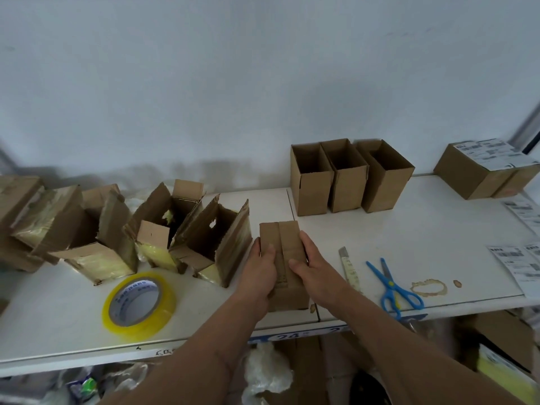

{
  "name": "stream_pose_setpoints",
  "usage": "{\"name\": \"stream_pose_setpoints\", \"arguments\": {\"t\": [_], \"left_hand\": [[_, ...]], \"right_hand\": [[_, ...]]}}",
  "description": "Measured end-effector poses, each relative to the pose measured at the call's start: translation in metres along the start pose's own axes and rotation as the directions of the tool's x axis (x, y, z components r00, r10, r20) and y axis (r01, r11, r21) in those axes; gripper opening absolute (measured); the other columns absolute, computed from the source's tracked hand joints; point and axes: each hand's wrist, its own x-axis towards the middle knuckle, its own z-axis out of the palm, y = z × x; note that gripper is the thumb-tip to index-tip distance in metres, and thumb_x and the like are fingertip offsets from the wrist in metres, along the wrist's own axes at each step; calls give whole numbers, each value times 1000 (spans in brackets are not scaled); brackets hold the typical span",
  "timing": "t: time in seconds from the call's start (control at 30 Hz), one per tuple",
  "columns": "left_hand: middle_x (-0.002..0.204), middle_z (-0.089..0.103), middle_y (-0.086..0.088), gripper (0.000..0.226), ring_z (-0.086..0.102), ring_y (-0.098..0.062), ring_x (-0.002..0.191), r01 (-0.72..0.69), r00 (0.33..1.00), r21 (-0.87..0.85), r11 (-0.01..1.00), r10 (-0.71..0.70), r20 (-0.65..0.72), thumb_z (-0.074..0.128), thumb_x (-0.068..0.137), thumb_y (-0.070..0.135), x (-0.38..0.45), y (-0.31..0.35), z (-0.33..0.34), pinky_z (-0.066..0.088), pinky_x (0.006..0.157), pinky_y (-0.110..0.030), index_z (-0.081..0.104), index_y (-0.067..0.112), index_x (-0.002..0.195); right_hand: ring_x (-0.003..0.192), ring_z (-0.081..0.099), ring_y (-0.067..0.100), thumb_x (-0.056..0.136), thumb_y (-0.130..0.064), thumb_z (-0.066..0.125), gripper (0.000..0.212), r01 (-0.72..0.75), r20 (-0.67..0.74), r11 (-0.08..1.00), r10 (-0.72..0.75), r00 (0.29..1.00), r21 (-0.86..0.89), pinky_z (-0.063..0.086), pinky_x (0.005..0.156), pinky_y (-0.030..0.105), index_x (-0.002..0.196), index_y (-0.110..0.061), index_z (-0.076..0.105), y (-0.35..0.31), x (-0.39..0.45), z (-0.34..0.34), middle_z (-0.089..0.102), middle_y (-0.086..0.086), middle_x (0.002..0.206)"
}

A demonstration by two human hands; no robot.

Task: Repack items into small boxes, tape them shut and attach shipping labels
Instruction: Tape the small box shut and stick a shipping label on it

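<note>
A small brown cardboard box (pixel 282 238) stands on the white table (pixel 409 244) near its front edge, its top flaps folded down. My left hand (pixel 261 268) grips its left side with the thumb lying on the top flap. My right hand (pixel 314 266) grips the right side, thumb on top as well. A roll of yellowish packing tape (pixel 139 306) lies flat to the left. Loose shipping labels (pixel 514 263) lie at the right edge of the table.
Three open empty small boxes (pixel 349 176) stand at the back. Torn-open old boxes (pixel 163 232) crowd the left. Two labelled boxes (pixel 485 171) sit far right. A utility knife (pixel 349 267) and blue scissors (pixel 393 283) lie right of my hands. Clutter fills the floor below.
</note>
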Motion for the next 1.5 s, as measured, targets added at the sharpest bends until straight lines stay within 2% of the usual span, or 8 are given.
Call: {"name": "stream_pose_setpoints", "arguments": {"t": [0.3, 0.37, 0.5, 0.63, 0.77, 0.97, 1.2, 1.5], "left_hand": [[115, 54, 4, 36, 56, -17, 98, -32, 999, 45, 998, 33, -8, 37, 105, 39, -2, 1, 3, 52, 83, -44, 38, 40, 141], [120, 54, 2, 37, 56, -18, 99, -8, 1000, 35, 999, 8, 9, 37, 104, 42, -5, 3, 2, 51, 77, -41, 37, 40, 141], [111, 58, 1, 33, 58, -18, 97, 32, 999, 24, 999, -32, -6, 38, 103, 45, -11, 7, -4, 49, 70, -34, 44, 31, 133], [103, 57, 9, 28, 52, -2, 89, -126, 992, 192, 973, 125, 17, 36, 104, 45, -29, 8, -22, 36, 62, -21, 52, 30, 122], [112, 61, 9, 35, 53, -6, 97, -239, 959, 666, 707, 278, 49, 42, 102, 43, -46, 3, -65, 41, 81, -25, 56, 26, 130], [100, 69, 0, 27, 65, -21, 89, -57, 853, 995, 83, 521, 6, 40, 102, 39, -51, -21, -149, 45, 63, -31, 59, 22, 93], [142, 50, -6, 50, 39, -27, 135, 110, 850, 994, -21, 520, -83, 57, 89, 30, -34, -47, -207, 37, 106, -39, 50, 16, 137], [105, 64, 3, 20, 59, -20, 102, 133, 930, 985, -111, 356, -86, 54, 92, 33, -47, -34, -201, 38, 85, -31, 63, 24, 107]], "right_hand": [[131, 44, 18, 104, -32, 42, 65, 6, -60, 1000, -5, 998, 29, 43, 108, 38, 155, -37, 2, 1, -1, 6, 29, -3, 155], [120, 53, 17, 102, -32, 46, 62, -40, -81, 989, 52, 995, 145, 52, 98, 41, 153, -37, 12, 1, 1, 9, 41, -2, 148], [98, 59, 7, 100, -26, 49, 37, -36, -130, 974, 67, 989, 224, 51, 70, 23, 133, -39, 39, -9, -1, 9, 57, -13, 114], [109, 55, 11, 98, -29, 52, 46, -23, -271, 993, 54, 961, 117, 51, 85, 31, 142, -27, 40, -22, -3, 12, 56, -8, 123], [130, 43, 13, 98, -31, 49, 43, 87, -394, 969, -175, 902, -232, 38, 109, 35, 141, -25, 43, -35, -9, 20, 44, -7, 142], [119, 54, 13, 98, -32, 41, 31, 268, -141, 582, -561, 816, -768, 38, 104, 34, 116, -23, 65, -49, -32, 44, 59, -3, 130], [111, 61, 16, 96, -36, 35, 39, 377, 41, 448, -598, 800, -811, 45, 102, 38, 106, -23, 70, -53, -46, 76, 66, -2, 120], [126, 46, 12, 101, -33, 44, 33, 438, 94, 550, -543, 834, -711, 32, 110, 28, 126, -22, 62, -49, -57, 90, 55, -4, 136]]}}
